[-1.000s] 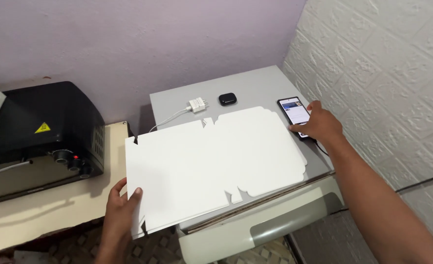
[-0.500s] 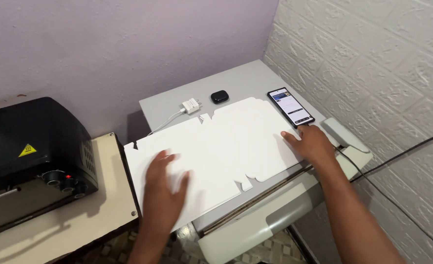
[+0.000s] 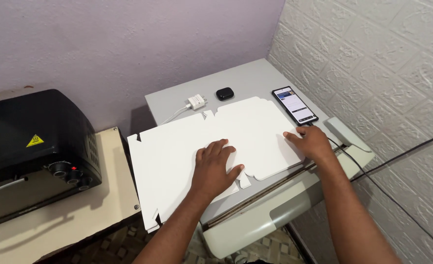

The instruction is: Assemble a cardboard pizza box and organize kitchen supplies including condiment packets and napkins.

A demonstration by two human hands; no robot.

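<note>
Having come off the sheet's near corner and the phone [image 3: 294, 104], the left hand [image 3: 215, 166] and right hand [image 3: 310, 143] are now pressing, fingers spread, on the white die-cut card sheet [image 3: 177, 146] (flattening it, seemingly) atop the grey machine [image 3: 255, 220].

A plain white is shown by the flat die-cut cardboard sheet [image 3: 177, 146]; it is spread over a pale grey machine top [image 3: 236, 78]; the machine's front panel [image 3: 265, 215] is tinted a creamier off-white; a white charger plug [image 3: 197, 101] and a glossy black earbud case [image 3: 225, 93] are set on the grey; a black-framed phone [image 3: 294, 105] is lit with a white and blue screen; the black appliance [image 3: 31, 137] is marked by a yellow warning triangle and a red light; the wall behind [image 3: 128, 39] is painted lilac; the side wall [image 3: 373, 63] is patterned in white embossed brick; the floor [image 3: 119, 242] is patterned in brown and cream.
</note>
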